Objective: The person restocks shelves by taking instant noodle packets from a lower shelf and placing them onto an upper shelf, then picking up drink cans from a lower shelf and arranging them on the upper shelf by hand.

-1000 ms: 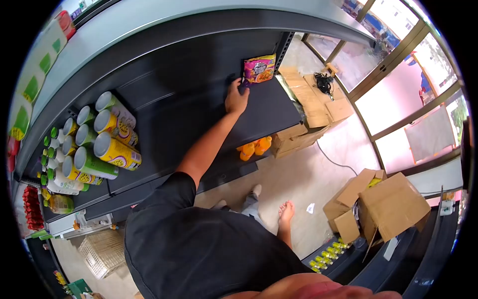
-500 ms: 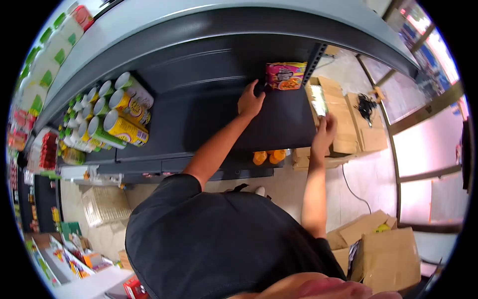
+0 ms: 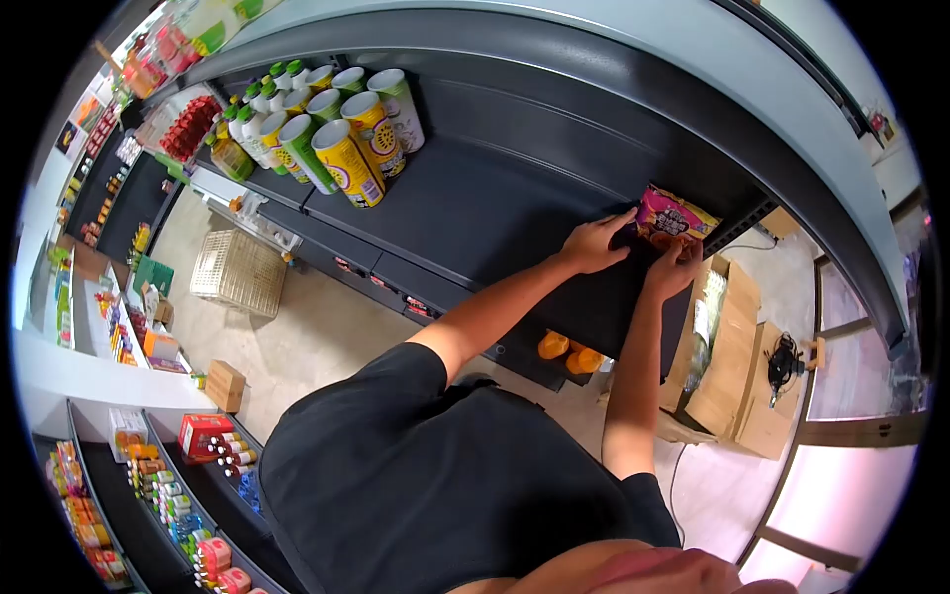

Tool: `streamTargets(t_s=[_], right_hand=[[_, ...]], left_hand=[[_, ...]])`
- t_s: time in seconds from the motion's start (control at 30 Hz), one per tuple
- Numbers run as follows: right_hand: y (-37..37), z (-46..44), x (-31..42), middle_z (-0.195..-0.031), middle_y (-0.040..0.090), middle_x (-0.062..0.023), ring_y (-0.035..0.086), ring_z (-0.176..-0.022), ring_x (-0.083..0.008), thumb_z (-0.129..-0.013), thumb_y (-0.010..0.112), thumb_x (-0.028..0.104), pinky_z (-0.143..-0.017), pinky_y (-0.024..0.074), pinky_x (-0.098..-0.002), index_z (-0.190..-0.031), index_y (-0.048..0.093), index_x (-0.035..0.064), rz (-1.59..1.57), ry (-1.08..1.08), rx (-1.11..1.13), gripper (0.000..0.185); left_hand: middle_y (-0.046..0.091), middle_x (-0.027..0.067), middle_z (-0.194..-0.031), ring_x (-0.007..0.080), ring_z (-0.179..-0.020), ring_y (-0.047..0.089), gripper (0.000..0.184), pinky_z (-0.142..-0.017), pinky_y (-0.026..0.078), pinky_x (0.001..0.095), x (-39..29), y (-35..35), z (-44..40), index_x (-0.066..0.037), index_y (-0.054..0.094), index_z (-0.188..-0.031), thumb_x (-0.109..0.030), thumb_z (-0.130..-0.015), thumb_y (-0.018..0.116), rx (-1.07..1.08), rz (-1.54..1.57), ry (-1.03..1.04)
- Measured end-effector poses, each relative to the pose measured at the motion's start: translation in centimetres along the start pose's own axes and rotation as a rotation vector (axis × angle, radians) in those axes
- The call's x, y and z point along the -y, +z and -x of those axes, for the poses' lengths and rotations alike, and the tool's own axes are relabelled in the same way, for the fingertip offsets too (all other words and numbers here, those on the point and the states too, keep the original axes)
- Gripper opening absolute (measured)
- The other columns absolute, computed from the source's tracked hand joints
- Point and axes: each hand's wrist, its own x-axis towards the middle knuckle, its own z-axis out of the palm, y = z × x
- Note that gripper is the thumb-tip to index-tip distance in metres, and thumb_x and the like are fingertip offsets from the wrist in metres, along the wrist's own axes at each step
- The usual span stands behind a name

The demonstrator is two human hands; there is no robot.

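A pink and yellow snack packet (image 3: 673,213) stands upright at the right end of the dark shelf (image 3: 475,213), near its back wall. My left hand (image 3: 594,244) is at the packet's left edge, its index finger and thumb apart; the small dark gap between them is hard to make out. My right hand (image 3: 676,269) has its fingers bent against the packet's lower front and covers part of it.
Yellow and green canisters (image 3: 348,163) and bottles stand at the shelf's left end. Orange items (image 3: 569,351) sit below the shelf. Open cardboard boxes (image 3: 727,346) are on the floor at right. A woven basket (image 3: 237,272) stands at left, near stocked shelves.
My right hand has come up from low beside the body, past the boxes, to the packet. My left hand stays beside the packet. The view has swung left.
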Motion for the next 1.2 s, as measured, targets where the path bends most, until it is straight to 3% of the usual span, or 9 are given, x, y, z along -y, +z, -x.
streamTargets(t_s=[0.13,0.27,0.5,0.63,0.77,0.87,1.0,1.1,1.2], right_hand=[[0.4,0.0,-0.4,-0.127,0.067,-0.0209,0.063,-0.116,-0.0345,-0.097,0.068,0.032,-0.100,0.0486,-0.0411,-0.140,0.057,-0.0031,0.107,-0.062,-0.039,0.057],[0.1,0.6,0.1,-0.132,0.066,-0.0191,0.053,-0.130,-0.0348,-0.096,0.067,0.036,-0.110,0.0390,-0.0428,-0.140,0.059,-0.0002,0.203,-0.038,0.048,0.058],[0.6,0.3,0.2,-0.131,0.066,-0.0187,0.063,-0.118,-0.0390,-0.094,0.064,0.051,-0.097,0.0508,-0.0491,-0.144,0.056,0.0106,0.373,0.056,0.166,0.065],[0.5,0.9,0.8,-0.129,0.067,-0.0209,0.065,-0.115,-0.0391,-0.094,0.065,0.051,-0.096,0.0525,-0.0471,-0.143,0.054,0.0081,0.277,0.028,0.113,0.065],[0.6,0.8,-1.2,-0.126,0.067,-0.0186,0.066,-0.114,-0.0310,-0.090,0.077,0.039,-0.095,0.0533,-0.0397,-0.139,0.053,-0.0035,-0.166,0.110,0.084,0.070],[-2.0,3.4,0.4,-0.122,0.065,-0.0176,0.064,-0.110,-0.0244,-0.089,0.082,0.028,-0.092,0.0541,-0.0340,-0.132,0.055,-0.0089,-0.081,-0.026,0.125,0.063],[-6.4,11.9,7.9,-0.117,0.059,-0.0114,0.058,-0.103,-0.0175,-0.093,0.077,0.016,-0.085,0.0518,-0.0282,-0.139,0.045,-0.0056,-0.245,-0.006,0.274,0.060],[-7.8,19.3,12.5,-0.138,0.050,-0.0233,0.052,-0.125,-0.0321,-0.095,0.075,0.018,-0.108,0.0403,-0.0421,-0.146,0.038,-0.0082,-0.143,-0.141,0.519,0.069],[-6.1,26.4,19.5,-0.139,0.049,-0.0228,0.050,-0.129,-0.0327,-0.090,0.078,0.016,-0.110,0.0396,-0.0423,-0.146,0.038,-0.0076,-0.143,-0.240,0.732,0.073]], left_hand=[[0.073,0.0125,-0.115,0.0341,-0.102,0.071,0.074,-0.087,0.057,0.0449,-0.1,-0.2,-0.7,-0.012,0.042,-0.154,-0.037,-0.089,0.068,0.066,0.070,-0.198],[0.076,0.0120,-0.089,0.0340,-0.084,0.073,0.074,-0.077,0.058,0.0453,0.0,0.3,-0.9,-0.009,0.044,-0.152,-0.044,-0.091,0.068,-0.013,0.003,-0.276],[0.074,0.0145,-0.100,0.0307,-0.091,0.073,0.074,-0.077,0.057,0.0407,-0.9,-0.9,-0.6,-0.008,0.048,-0.150,-0.043,-0.090,0.072,-0.044,0.000,-0.219],[0.066,0.0165,-0.128,0.0298,-0.103,0.069,0.069,-0.084,0.056,0.0376,0.9,0.2,-0.1,-0.009,0.053,-0.146,-0.039,-0.088,0.075,-0.347,-0.072,-0.005],[0.071,0.0165,-0.119,0.0246,-0.094,0.071,0.060,-0.085,0.055,0.0343,0.3,-1.7,0.4,-0.007,0.055,-0.140,-0.031,-0.089,0.077,-0.130,0.401,-0.104],[0.071,0.0119,-0.103,0.0181,-0.086,0.069,0.045,-0.077,0.054,0.0331,1.1,-1.8,2.1,-0.003,0.054,-0.124,-0.027,-0.093,0.076,-0.265,0.542,-0.022],[0.067,0.0106,-0.090,0.0182,-0.076,0.066,0.041,-0.068,0.052,0.0337,-1.0,-9.1,9.2,-0.003,0.052,-0.114,-0.026,-0.093,0.077,-0.249,0.535,-0.081],[0.064,0.0131,-0.076,0.0255,-0.065,0.065,0.046,-0.060,0.048,0.0386,-2.9,-17.8,17.2,-0.005,0.050,-0.109,-0.034,-0.088,0.080,-0.149,0.437,-0.341],[0.055,0.0076,-0.066,0.0217,-0.057,0.056,0.044,-0.054,0.043,0.0350,-1.9,-25.1,25.7,-0.006,0.052,-0.091,-0.032,-0.081,0.086,-0.434,0.251,-0.164]])
